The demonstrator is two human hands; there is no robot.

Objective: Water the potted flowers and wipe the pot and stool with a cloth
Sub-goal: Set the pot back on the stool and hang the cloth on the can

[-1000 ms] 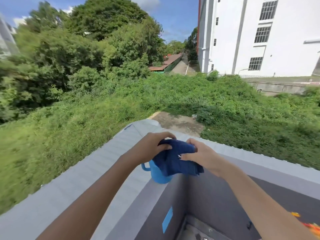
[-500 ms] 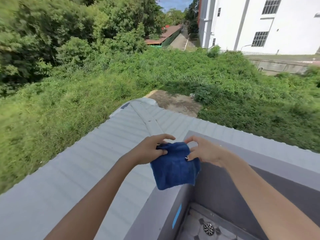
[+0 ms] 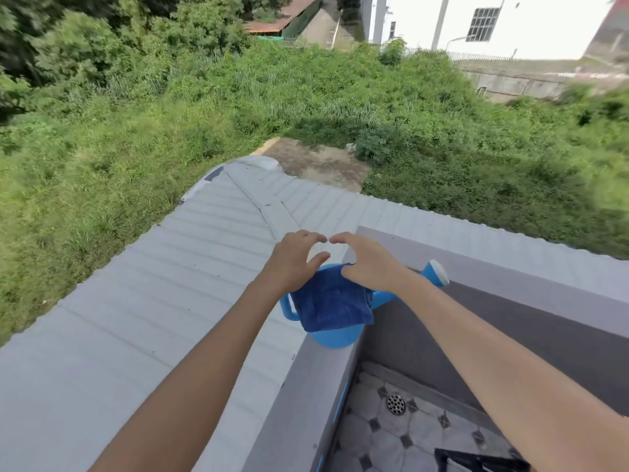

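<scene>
Blue cloth (image 3: 332, 303): draped over the watering can (image 3: 335, 337), hanging down its near side.
Left grip (image 3: 294, 258): fingers spread, empty, just above the cloth's top edge.
Right grip (image 3: 366, 260): fingers loose; palm over the cloth's right corner, contact unclear.
Watering can: on the grey parapet ledge (image 3: 299, 396), spout (image 3: 435, 272) pointing right.
Below: tiled floor with drain (image 3: 395, 404).

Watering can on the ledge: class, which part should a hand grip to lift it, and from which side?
Grip the loop handle of the watering can, coming from the left. It juts out on the left, clear of the cloth draped over the top, while the spout points right.
</scene>
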